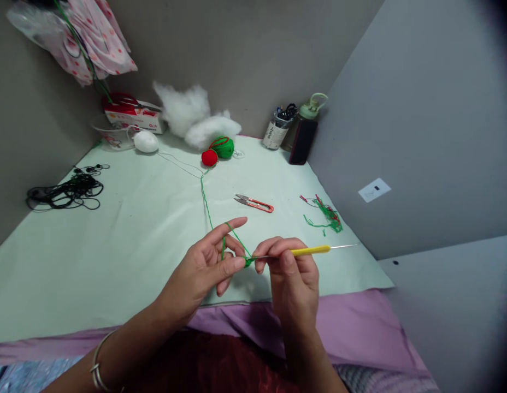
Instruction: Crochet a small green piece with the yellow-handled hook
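Observation:
My left hand (208, 263) pinches a small green crochet piece (248, 262) between thumb and a finger. Its index finger is stretched out with green yarn (205, 199) looped over it. My right hand (292, 267) is closed around a crochet hook (311, 250) with a yellow handle and metal tips. The hook's left end meets the green piece, where the yarn comes down from my index finger. The yarn runs back across the table toward a green yarn ball (223, 147) beside a red yarn ball (209, 158).
Orange thread snips (254, 203) lie beyond my hands. Yarn scraps (329, 215) are at right, a black cord bundle (69, 190) at left. Along the back stand white stuffing (183, 109), a white yarn ball (146, 141), a pen cup (276, 131), a phone (303, 142) and a bottle (311, 109).

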The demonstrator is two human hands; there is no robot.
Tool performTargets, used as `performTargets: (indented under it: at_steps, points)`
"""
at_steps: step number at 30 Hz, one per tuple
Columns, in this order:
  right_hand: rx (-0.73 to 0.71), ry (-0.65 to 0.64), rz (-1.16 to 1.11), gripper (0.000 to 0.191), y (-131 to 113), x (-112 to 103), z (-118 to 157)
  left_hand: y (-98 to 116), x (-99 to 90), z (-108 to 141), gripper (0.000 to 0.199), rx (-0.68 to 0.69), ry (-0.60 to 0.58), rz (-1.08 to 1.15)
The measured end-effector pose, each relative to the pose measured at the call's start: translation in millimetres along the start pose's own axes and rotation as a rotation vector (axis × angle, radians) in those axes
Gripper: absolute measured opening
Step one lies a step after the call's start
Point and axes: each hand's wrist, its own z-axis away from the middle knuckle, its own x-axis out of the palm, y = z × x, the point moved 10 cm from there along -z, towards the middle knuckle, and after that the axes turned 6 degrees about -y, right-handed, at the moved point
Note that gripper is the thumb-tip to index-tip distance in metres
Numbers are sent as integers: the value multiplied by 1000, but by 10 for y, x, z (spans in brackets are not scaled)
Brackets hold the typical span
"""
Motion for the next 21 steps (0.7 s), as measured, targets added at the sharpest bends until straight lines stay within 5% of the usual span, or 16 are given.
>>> performTargets:
  at_steps: [10,21]
  points:
    - [-200,-58,379,22,-236,43,108,120,-72,83,54,57,126,-202]
    - [-100,-56,133,18,-130,12,33,101,-35,52,50,42,76,-180]
